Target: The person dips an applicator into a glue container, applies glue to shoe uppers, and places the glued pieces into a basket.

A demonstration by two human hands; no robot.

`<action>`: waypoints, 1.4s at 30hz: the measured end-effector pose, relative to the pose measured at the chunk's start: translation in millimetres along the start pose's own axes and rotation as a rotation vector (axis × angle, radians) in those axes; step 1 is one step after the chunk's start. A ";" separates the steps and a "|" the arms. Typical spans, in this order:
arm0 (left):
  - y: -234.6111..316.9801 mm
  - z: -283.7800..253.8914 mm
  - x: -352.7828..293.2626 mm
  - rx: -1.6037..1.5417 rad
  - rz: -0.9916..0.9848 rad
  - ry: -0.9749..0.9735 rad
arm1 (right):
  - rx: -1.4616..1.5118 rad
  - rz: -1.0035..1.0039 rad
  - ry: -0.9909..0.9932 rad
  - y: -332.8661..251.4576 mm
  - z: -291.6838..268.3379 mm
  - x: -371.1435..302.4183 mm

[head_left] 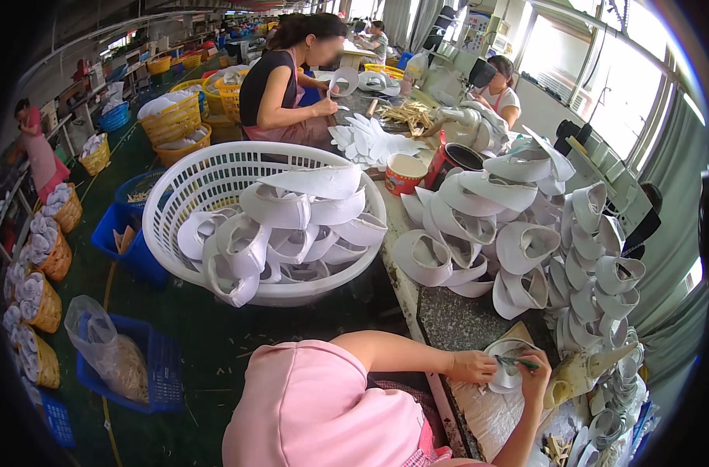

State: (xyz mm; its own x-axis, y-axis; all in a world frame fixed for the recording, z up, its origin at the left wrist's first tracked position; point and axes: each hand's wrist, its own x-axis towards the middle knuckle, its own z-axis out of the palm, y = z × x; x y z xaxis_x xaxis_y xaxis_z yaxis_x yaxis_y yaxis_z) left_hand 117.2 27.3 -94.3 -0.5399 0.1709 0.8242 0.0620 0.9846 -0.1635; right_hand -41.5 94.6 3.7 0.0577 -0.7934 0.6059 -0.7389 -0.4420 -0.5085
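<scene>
At the table's near edge, a round white piece (507,378), looking like a shoe upper, lies on a pale sheet (479,409). My left hand (472,366) grips its left rim with bent fingers. Over its right side, my right hand (535,373) is closed on a slim green tool (518,361) that points left across the opening. Whether the tool is a brush or a blade is too small to tell. A yellowish, glue-crusted container (560,387) stands just right of my right hand.
White uppers are heaped on the table (455,311) beyond my hands. A white basket (273,292) full of them stands left. Farther off are a red-and-white tub (406,173), a dark-mouthed can (457,158) and a seated co-worker (284,89). Blue crates (160,366) sit on the floor.
</scene>
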 end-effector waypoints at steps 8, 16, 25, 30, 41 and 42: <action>-2.0 -0.6 1.5 -0.026 -0.004 -0.048 | 0.156 0.367 -0.275 16.8 -22.5 -3.4; -4.2 -0.1 1.0 -0.080 -0.057 -0.061 | 0.068 0.201 -0.282 23.0 -15.5 -6.2; 0.5 -1.3 5.3 -0.142 -0.063 -0.052 | 0.062 0.266 -0.287 14.8 -24.3 -15.2; -8.9 -5.1 2.4 -0.127 -0.090 -0.068 | 0.057 0.158 -0.171 38.5 -30.0 -12.0; -14.8 6.0 11.2 -0.199 -0.156 -0.166 | 0.268 0.247 -0.190 47.9 -18.7 -8.2; -14.0 5.6 10.6 -0.206 -0.152 -0.168 | 0.259 0.263 -0.288 48.5 -24.8 -11.7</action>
State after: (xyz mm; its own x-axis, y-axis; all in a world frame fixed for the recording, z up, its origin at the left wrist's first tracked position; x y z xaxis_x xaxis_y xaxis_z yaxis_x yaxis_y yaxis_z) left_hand 105.9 15.1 -86.3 -0.6863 0.0296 0.7267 0.1297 0.9881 0.0823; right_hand -94.6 92.9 -12.9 0.1018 -0.9602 0.2603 -0.5632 -0.2713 -0.7805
